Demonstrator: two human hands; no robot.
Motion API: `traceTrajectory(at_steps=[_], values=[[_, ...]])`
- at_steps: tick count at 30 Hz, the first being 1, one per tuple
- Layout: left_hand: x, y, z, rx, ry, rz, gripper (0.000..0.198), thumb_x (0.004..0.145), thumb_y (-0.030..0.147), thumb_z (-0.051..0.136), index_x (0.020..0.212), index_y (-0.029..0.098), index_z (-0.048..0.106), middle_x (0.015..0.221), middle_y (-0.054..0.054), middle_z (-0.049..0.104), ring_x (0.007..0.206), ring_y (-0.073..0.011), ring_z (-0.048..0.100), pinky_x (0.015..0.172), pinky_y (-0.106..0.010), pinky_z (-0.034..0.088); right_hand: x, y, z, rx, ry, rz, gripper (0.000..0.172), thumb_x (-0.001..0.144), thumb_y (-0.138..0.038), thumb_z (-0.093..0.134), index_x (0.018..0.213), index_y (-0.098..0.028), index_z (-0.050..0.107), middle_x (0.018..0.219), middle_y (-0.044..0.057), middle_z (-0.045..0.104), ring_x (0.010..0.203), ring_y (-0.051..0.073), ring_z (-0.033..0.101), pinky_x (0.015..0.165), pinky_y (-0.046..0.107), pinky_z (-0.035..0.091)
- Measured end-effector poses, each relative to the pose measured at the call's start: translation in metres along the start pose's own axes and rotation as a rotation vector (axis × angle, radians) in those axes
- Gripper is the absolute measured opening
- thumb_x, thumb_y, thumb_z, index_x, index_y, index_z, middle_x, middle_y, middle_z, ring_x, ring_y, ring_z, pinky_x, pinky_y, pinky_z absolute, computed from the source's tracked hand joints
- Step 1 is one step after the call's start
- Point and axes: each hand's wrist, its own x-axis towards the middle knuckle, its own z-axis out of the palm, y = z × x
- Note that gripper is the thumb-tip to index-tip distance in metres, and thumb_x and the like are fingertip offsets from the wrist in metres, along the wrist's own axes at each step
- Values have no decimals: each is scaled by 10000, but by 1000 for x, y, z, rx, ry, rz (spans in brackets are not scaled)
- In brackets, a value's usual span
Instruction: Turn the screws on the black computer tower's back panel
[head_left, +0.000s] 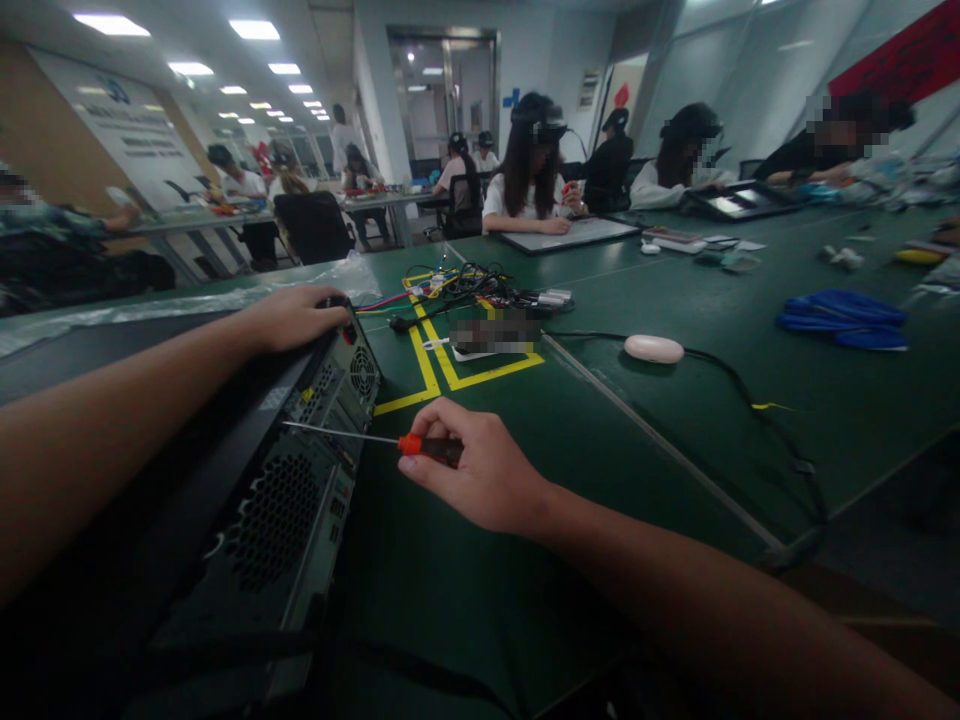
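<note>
A black desktop computer case [142, 400] lies on its side at the left, its metal back panel [307, 540] with vent holes and ports facing right. My left hand [304, 315] rests on the case's far back corner, thumb stretched along the edge and some fingers hidden over the far side. In my right hand [487, 470] is a screwdriver [420, 447] with a red and dark handle and a long thin shaft. The shaft points left, and its tip is at the upper edge of the back panel; whether it touches a screw I cannot tell.
Tangled cables [480, 285] lie beyond the case near yellow tape [491, 374] on the green table [600, 430]. A pale oval mouse-like object [654, 349], a black cable [739, 385] and a blue bundle [844, 318] are to the right. Several people sit working farther back.
</note>
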Motion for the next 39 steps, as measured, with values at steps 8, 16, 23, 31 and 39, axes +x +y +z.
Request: traceTrajectory(at_steps=[8, 16, 23, 31, 39], values=[[-4, 5, -2, -3, -3, -9, 734, 816, 562, 325, 1340, 120, 590, 1371, -147, 618, 1269, -324, 557, 1124, -428, 381, -1, 0, 0, 6, 0, 0, 172, 892, -296, 685, 982, -181, 594, 859, 0, 656, 726, 124, 606, 685, 268, 472], [-3, 3, -2, -4, -23, 3, 731, 842, 559, 319, 1360, 105, 564, 1394, -159, 603, 1271, -316, 549, 1129, -422, 369, -1, 2, 0, 6, 12, -11, 175, 888, -297, 698, 975, -175, 609, 835, -9, 645, 711, 119, 599, 667, 261, 460], [-5, 7, -3, 9, -26, -12, 715, 834, 530, 327, 1358, 105, 566, 1400, -156, 603, 1287, -320, 539, 1124, -404, 371, 0, 1, 0, 15, 0, -6, 174, 892, -292, 692, 990, -176, 606, 857, 1, 655, 732, 127, 614, 686, 267, 472], [-5, 7, -4, -1, -24, -6, 710, 842, 517, 339, 1361, 86, 561, 1436, -186, 573, 1298, -336, 530, 1125, -424, 366, 0, 2, 0, 13, 2, -8, 180, 895, -309, 690, 983, -179, 601, 859, 0, 660, 729, 127, 619, 677, 266, 471], [-3, 4, -3, 3, -16, -7, 714, 829, 538, 346, 1351, 111, 580, 1412, -172, 593, 1285, -331, 546, 1110, -423, 383, -1, 2, 0, 5, -1, 2, 180, 900, -312, 684, 994, -180, 605, 854, -1, 657, 714, 121, 597, 668, 257, 454]])
